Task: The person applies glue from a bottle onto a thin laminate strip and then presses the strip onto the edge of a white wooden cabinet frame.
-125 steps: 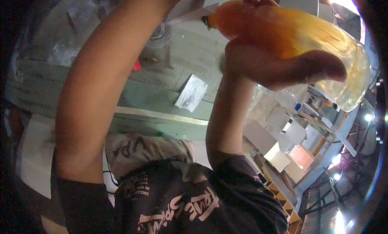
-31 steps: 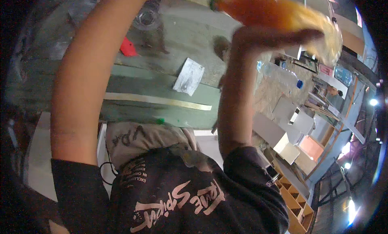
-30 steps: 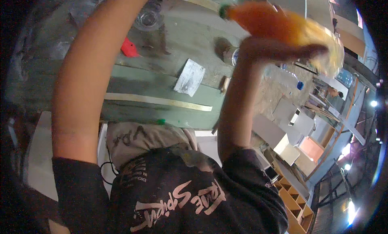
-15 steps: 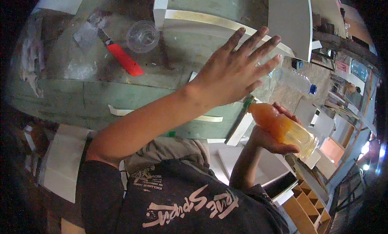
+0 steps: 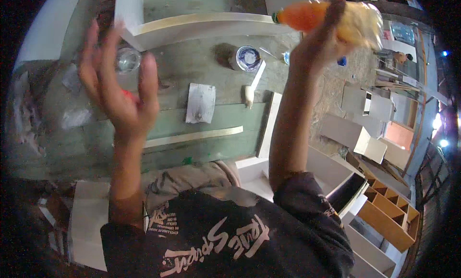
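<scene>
My right hand (image 5: 319, 42) grips the bottle (image 5: 305, 16), tipped sideways, above and right of the tin (image 5: 248, 59). My left hand (image 5: 122, 109) is open, fingers spread, well left of the tin. Beyond the tin runs a white panel's edge (image 5: 206, 30); bare table (image 5: 185, 62) stretches to its left.

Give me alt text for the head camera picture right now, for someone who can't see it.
A right hand grips an orange-and-yellow bottle at the picture's upper right. The left hand, slightly blurred, is spread open over a green table bearing a pale sheet, a tub and a clear cup.
</scene>
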The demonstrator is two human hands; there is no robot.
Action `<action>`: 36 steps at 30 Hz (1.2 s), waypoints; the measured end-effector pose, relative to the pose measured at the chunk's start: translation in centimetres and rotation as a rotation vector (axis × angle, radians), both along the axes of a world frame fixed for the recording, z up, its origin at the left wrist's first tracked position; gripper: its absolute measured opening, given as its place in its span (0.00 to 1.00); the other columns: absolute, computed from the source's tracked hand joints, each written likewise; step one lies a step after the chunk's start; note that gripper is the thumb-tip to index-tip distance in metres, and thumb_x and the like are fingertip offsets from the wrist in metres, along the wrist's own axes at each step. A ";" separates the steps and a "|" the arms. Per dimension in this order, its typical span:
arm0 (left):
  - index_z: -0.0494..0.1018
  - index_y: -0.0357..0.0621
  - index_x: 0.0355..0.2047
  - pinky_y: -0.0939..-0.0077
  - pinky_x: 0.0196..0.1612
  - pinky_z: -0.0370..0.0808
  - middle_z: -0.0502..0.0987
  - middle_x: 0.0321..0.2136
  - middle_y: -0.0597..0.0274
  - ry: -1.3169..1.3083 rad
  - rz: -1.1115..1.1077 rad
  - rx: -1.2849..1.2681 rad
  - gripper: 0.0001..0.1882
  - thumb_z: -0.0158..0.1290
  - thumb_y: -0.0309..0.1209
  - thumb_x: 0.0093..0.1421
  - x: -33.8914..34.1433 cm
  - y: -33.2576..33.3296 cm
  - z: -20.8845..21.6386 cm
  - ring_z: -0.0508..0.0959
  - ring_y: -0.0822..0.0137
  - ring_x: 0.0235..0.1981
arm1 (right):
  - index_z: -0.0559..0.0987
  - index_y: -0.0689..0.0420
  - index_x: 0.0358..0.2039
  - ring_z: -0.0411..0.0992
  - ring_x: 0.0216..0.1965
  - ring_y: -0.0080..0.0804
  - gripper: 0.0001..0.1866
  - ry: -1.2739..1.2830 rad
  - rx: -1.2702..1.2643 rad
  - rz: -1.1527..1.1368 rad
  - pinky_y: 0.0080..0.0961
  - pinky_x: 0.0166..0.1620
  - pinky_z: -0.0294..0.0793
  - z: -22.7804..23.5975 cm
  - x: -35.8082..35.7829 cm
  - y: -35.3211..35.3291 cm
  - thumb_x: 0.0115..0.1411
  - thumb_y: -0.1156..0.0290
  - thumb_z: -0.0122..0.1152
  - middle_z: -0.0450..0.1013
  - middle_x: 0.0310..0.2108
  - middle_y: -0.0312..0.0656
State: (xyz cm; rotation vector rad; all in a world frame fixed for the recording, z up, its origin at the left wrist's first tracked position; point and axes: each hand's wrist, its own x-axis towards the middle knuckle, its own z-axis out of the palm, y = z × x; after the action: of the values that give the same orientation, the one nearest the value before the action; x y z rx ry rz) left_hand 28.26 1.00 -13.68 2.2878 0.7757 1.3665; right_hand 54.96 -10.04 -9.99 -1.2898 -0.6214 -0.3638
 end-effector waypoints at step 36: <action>0.45 0.42 0.71 0.58 0.67 0.57 0.54 0.68 0.50 -0.498 -0.552 -0.923 0.62 0.74 0.46 0.45 -12.8 -10.2 -5.3 0.57 0.55 0.68 | 0.67 0.56 0.58 0.67 0.59 0.44 0.40 1.747 0.152 0.697 0.48 0.64 0.65 -1.2 -26.4 -2.1 0.64 0.31 0.42 0.68 0.56 0.48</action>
State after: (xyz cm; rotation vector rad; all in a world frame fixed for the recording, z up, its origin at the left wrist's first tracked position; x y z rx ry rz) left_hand 15.50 -9.22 -18.93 1.2306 0.4127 0.9487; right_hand 28.54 -12.18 -11.15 -0.7396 0.4904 1.2006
